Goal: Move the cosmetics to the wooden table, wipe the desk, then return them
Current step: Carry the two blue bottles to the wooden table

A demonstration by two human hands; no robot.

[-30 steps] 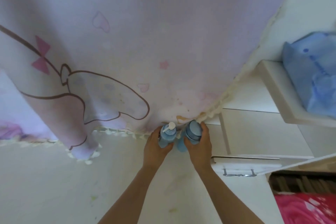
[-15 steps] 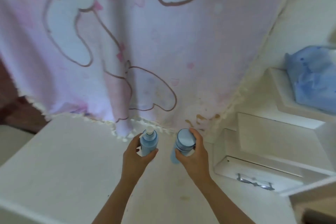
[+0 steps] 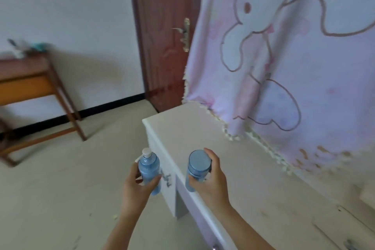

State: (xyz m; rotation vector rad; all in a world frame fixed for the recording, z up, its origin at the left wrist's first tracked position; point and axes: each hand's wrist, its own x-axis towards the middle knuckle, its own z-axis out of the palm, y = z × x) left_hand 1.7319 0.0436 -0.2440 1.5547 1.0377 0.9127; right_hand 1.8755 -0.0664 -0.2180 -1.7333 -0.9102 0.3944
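Gripping pump bottle (image 3: 149,166), capped bottle (image 3: 197,165)

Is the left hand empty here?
No, the left hand grips a blue pump bottle, while the right hand grips a blue capped bottle.

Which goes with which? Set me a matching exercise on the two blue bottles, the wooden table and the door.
Things:
1. pump bottle
2. flat-capped bottle
3. wooden table
4. door

Places:
A. beyond the far end of the white desk
B. held in the right hand
C. far left, against the wall
D. held in the left hand

Pairs: 1-D, 2-B, 3-C, 4-A
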